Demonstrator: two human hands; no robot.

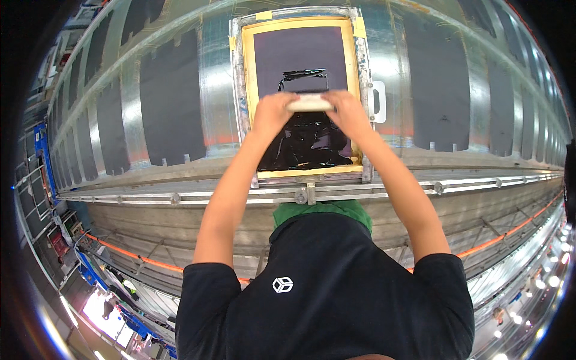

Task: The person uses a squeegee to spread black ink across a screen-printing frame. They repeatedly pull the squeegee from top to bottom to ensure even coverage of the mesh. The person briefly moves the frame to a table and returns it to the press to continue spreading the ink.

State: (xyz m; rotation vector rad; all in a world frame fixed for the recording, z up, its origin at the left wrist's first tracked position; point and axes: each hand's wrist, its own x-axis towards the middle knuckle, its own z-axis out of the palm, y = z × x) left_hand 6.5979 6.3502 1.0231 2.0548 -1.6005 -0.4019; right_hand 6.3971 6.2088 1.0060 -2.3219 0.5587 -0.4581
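Note:
Both of my hands grip a pale squeegee [308, 102] held crosswise over a rectangular screen-printing frame [365, 159] with yellow tape around its inner border. My left hand [277, 108] is closed on the squeegee's left end, and my right hand [343, 108] is closed on its right end. Glossy black ink [300, 141] covers the lower part of the dark purple screen [300, 48], and a streak of it lies just above the squeegee.
A long metal table [217, 78] with dark rectangular panels [168, 96] runs to both sides of the frame. A metal rail [384, 191] follows its near edge, by my waist. An orange cable or hose [141, 258] runs below, with racks and lights at the rims.

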